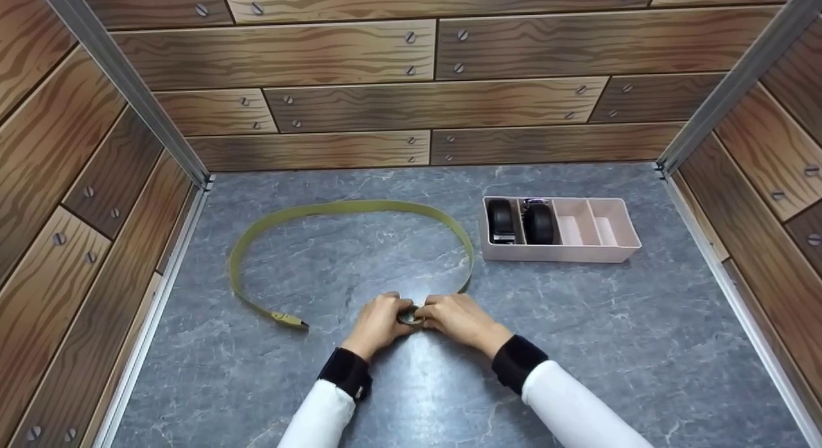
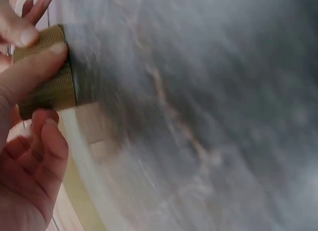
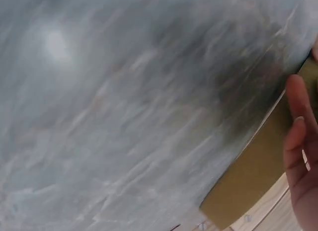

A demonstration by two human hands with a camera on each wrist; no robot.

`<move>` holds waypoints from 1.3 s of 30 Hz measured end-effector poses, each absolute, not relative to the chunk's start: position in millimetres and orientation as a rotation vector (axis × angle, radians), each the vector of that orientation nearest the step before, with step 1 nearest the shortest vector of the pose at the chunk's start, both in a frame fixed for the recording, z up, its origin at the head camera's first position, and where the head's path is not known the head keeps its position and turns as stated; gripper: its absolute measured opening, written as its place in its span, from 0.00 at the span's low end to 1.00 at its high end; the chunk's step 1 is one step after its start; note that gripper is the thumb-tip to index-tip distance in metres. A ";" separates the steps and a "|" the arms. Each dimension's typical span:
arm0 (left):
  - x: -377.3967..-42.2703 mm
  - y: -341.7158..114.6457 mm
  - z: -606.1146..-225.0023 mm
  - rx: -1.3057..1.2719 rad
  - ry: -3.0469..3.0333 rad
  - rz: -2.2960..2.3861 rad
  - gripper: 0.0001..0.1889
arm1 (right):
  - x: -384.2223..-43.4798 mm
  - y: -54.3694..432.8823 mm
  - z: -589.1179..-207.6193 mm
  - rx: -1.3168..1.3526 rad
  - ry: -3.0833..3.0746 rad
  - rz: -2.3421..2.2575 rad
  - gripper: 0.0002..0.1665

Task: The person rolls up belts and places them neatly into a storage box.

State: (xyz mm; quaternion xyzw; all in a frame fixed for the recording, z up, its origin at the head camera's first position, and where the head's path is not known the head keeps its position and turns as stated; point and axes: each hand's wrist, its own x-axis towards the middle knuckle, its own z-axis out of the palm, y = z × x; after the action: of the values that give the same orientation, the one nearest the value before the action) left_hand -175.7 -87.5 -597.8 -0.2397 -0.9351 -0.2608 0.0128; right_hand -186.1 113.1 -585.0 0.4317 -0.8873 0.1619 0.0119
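At lower centre of the head view, the left hand (image 1: 380, 319) and right hand (image 1: 461, 318) are holding the coiled end of an olive belt (image 1: 350, 207) between their fingers, its free length looping across the middle left. Rolling neatly probably means keeping edges level and turns snug. A grey marbled table (image 1: 610, 358) is shining underneath; wood-patterned panels (image 1: 347, 53) are enclosing it above, left and right.

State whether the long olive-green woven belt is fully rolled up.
No: the belt is coiled only between the left hand and right hand, the rest curving across the grey marbled tabletop.
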 end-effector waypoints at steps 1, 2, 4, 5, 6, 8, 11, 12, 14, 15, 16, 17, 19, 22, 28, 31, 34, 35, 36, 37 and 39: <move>-176.1 -88.0 -597.7 -0.758 -2.919 -0.840 0.13 | -186.2 113.8 -584.8 1.349 -2.773 0.481 0.06; -176.5 -88.5 -597.7 -0.763 -2.925 -0.874 0.12 | -186.0 113.9 -585.0 1.347 -2.776 0.452 0.05; -177.3 -89.3 -597.8 -0.761 -2.931 -0.970 0.13 | -184.4 112.1 -585.5 1.324 -2.782 0.414 0.04; -177.6 -89.8 -598.0 -0.749 -2.933 -1.038 0.14 | -183.1 110.5 -585.9 1.301 -2.784 0.398 0.04; -177.8 -90.6 -598.1 -0.726 -2.939 -1.122 0.15 | -181.7 108.6 -586.5 1.269 -2.788 0.392 0.05; -177.9 -92.5 -597.1 -0.617 -2.951 -1.324 0.18 | -177.9 104.3 -586.8 1.185 -2.805 0.403 0.06; -176.3 -93.9 -593.3 -0.319 -2.919 -1.694 0.21 | -171.7 97.8 -586.8 1.046 -2.843 0.428 0.07; -175.6 -93.6 -591.6 -0.207 -2.894 -1.785 0.20 | -169.8 95.7 -587.0 1.003 -2.856 0.431 0.07; -174.4 -90.7 -588.0 -0.023 -2.834 -1.880 0.18 | -166.4 91.2 -587.4 0.934 -2.869 0.417 0.08; -173.8 -88.7 -586.6 0.048 -2.818 -1.899 0.16 | -164.9 89.1 -587.9 0.909 -2.871 0.401 0.09; -173.7 -86.3 -585.6 0.093 -2.819 -1.873 0.15 | -163.7 87.0 -588.4 0.893 -2.868 0.392 0.10; -173.5 -84.1 -584.5 0.109 -2.838 -1.813 0.14 | -162.5 85.3 -589.0 0.888 -2.861 0.390 0.11; -173.3 -80.4 -582.9 0.126 -2.881 -1.668 0.11 | -161.0 82.9 -590.2 0.901 -2.844 0.399 0.12; -174.6 -77.9 -581.7 0.094 -2.940 -1.460 0.06 | -161.4 85.2 -592.0 0.978 -2.807 0.463 0.10; -182.3 -82.2 -581.8 -0.262 -3.029 -1.129 0.05 | -171.6 102.9 -590.8 1.230 -2.783 0.552 0.05; -186.8 -85.2 -582.3 -0.470 -3.062 -1.040 0.07 | -176.7 109.1 -588.0 1.316 -2.794 0.551 0.08; -188.8 -85.9 -583.6 -0.537 -3.082 -1.057 0.08 | -178.4 109.8 -586.6 1.350 -2.799 0.543 0.07; -188.6 -85.3 -584.0 -0.516 -3.084 -1.088 0.08 | -178.1 109.1 -586.6 1.348 -2.799 0.543 0.06; -188.0 -84.6 -584.6 -0.467 -3.083 -1.131 0.07 | -177.3 107.9 -586.9 1.337 -2.802 0.550 0.06; -186.9 -83.5 -585.2 -0.392 -3.082 -1.189 0.06 | -176.1 106.3 -587.3 1.315 -2.804 0.553 0.07; -183.8 -81.4 -586.6 -0.217 -3.048 -1.319 0.05 | -173.0 102.6 -588.4 1.243 -2.807 0.574 0.08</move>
State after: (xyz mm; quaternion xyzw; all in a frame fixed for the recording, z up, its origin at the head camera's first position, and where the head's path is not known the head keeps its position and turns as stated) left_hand -183.8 -81.4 -586.6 -0.0650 -0.9118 -0.3946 -0.0931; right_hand -173.0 102.6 -588.4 0.3979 -0.8988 0.1836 0.0092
